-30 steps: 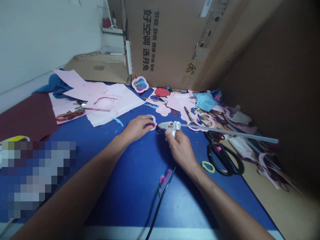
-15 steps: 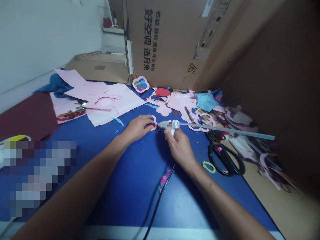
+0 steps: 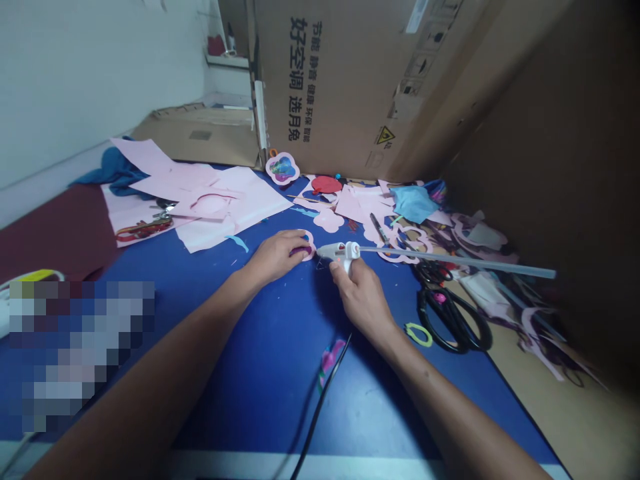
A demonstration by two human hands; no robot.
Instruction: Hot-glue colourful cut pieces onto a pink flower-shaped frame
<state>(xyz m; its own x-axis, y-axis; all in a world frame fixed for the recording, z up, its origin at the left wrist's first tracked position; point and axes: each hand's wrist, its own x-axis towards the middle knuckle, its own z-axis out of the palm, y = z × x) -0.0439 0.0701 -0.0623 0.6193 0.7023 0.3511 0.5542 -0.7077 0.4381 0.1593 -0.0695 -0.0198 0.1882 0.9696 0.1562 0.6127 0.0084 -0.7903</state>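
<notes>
My right hand (image 3: 364, 291) is wrapped round the handle of a white hot glue gun (image 3: 338, 252), its nozzle pointing left. A long translucent glue stick (image 3: 460, 262) juts out of the gun's back. At the nozzle tip lies a small pink flower-shaped piece (image 3: 312, 244) with a purple middle, flat on the blue tabletop (image 3: 280, 360). My left hand (image 3: 276, 257) grips it from the left, thumb and fingers closed on its edges, covering most of it. Whether the nozzle touches the piece I cannot tell.
Black-handled scissors (image 3: 453, 320) and a yellow-green band (image 3: 419, 335) lie to the right. A black cord (image 3: 320, 400) runs toward me past a pink-purple scrap (image 3: 330, 358). Pink sheets (image 3: 245, 197) and cut-outs cover the back. A cardboard box (image 3: 345, 80) stands behind.
Both hands stay almost in place. The glue gun and its stick shift only slightly, and the cord sways a little. The flower-shaped piece remains under my left hand.
</notes>
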